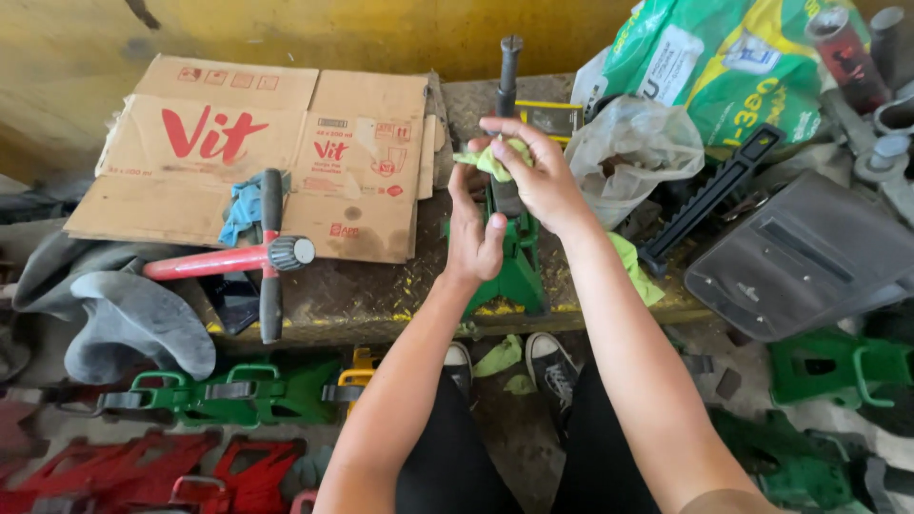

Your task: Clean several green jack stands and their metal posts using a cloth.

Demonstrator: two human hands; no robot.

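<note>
A green jack stand (515, 271) with a dark upright post (509, 71) stands on the worn bench in front of me. My left hand (473, 233) grips the stand's upper part from the left. My right hand (533, 167) presses a yellow-green cloth (495, 160) against the post just above the left hand. More of the cloth (636, 266) hangs down behind my right forearm.
A flattened cardboard box (257, 152) lies at the left with a red T-handle tool (243, 257) and a blue rag (246, 205). Plastic bags (633, 143), a black toothed bar (709, 195) and a grey tray (809, 252) crowd the right. Green (228, 392) and red (124, 471) stands lie on the floor.
</note>
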